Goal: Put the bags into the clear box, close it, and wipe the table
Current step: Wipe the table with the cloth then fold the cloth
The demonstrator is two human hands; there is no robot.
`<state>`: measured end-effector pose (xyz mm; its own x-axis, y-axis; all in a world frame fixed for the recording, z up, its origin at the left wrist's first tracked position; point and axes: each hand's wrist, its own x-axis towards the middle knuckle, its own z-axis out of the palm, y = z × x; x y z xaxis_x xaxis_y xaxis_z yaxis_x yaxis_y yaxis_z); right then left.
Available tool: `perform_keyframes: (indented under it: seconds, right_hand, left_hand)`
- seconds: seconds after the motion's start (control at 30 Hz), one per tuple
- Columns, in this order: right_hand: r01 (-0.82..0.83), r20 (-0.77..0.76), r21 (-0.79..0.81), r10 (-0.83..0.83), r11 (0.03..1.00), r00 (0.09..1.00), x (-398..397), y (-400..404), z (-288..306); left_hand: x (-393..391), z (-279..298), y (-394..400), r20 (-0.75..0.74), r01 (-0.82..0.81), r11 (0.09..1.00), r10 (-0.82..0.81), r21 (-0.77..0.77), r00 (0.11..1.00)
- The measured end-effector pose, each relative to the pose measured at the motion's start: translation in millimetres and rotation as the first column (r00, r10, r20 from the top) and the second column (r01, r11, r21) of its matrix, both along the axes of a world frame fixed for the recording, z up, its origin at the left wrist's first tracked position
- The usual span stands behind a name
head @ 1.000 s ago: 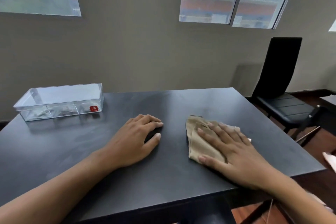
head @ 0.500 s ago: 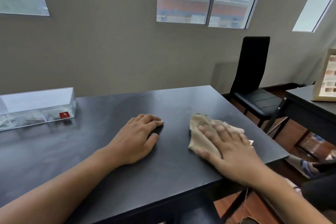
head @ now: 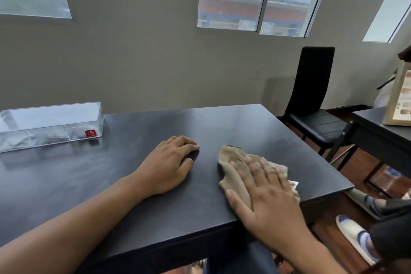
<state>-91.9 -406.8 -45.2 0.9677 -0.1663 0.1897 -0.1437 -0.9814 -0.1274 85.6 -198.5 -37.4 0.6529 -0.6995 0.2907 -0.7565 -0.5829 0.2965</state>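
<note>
A tan cloth [head: 231,158] lies crumpled on the black table [head: 138,211] near its right front corner. My right hand [head: 262,189] presses flat on it with fingers spread and straight. My left hand [head: 169,167] rests palm down on the bare tabletop a little left of the cloth, fingers loosely bent, holding nothing. The clear box [head: 51,125] with a red label stands at the far left, lid on, with the bags [head: 42,138] dimly visible through its front wall.
A black chair [head: 311,100] stands beyond the table's right side. A second dark table [head: 378,127] with a framed board is at the far right. A shoe [head: 355,236] and a dark trouser leg show on the floor at the lower right.
My right hand has slid the cloth toward the table's right front corner. The view has panned further right, so the box sits closer to the left edge. My left hand has stayed put.
</note>
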Motion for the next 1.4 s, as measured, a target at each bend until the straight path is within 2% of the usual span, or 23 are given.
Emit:
perform_keyframes:
  seconds: [0.13, 0.27, 0.37, 0.5, 0.7, 0.9, 1.03, 1.17, 1.23, 1.4]
  right_hand:
    - [-0.127, -0.047, 0.023, 0.128, 0.992, 0.991, 0.1, 31.2, -0.2]
    - [-0.161, -0.166, 0.066, 0.17, 0.985, 0.971, 15.9, 14.8, 13.4]
    - [-0.088, -0.25, 0.096, 0.109, 0.992, 0.962, 53.2, -8.0, 19.8]
    - [0.018, -0.248, 0.095, 0.006, 0.995, 0.969, 123.5, -30.9, 20.7]
    - [-0.007, -0.219, 0.074, 0.023, 0.997, 0.975, 225.9, -20.2, 18.4]
    - [-0.238, -0.212, 0.085, 0.251, 0.968, 0.944, 263.7, 47.6, 15.7]
    - [-0.439, -0.171, 0.069, 0.444, 0.896, 0.879, 222.3, 78.2, 11.3]
    - [-0.59, -0.2, 0.073, 0.591, 0.804, 0.781, 179.1, 63.1, 17.5]
    - [-0.583, -0.224, 0.076, 0.584, 0.809, 0.78, 186.8, 52.0, 20.1]
    - [-0.402, -0.21, 0.046, 0.402, 0.914, 0.891, 253.1, 60.7, 21.4]
  left_hand:
    - [-1.5, 0.0, 1.9, 0.014, -0.011, 1.0, 0.011, 0.002, 1.0]
    - [4.1, 2.5, 26.2, 0.029, -0.054, 0.999, 0.053, 0.01, 0.998]
    - [15.7, 2.5, 58.8, 0.029, -0.103, 0.994, 0.102, 0.02, 0.994]
    - [32.1, 0.8, 110.5, 0.009, -0.203, 0.979, 0.203, -0.007, 0.979]
    - [33.8, -1.1, 132.5, -0.014, -0.247, 0.969, 0.246, -0.024, 0.969]
    - [33.5, 0.5, 126.4, -0.041, -0.275, 0.961, 0.273, -0.044, 0.961]
    - [26.6, 0.6, 135.6, -0.053, -0.277, 0.959, 0.275, -0.053, 0.96]
    - [16.3, 0.8, 154.3, -0.047, -0.282, 0.957, 0.28, -0.06, 0.959]
    - [11.5, 0.3, 166.8, -0.057, -0.298, 0.952, 0.295, -0.065, 0.954]
    - [2.7, 0.3, 187.5, -0.071, -0.36, 0.932, 0.356, -0.047, 0.932]
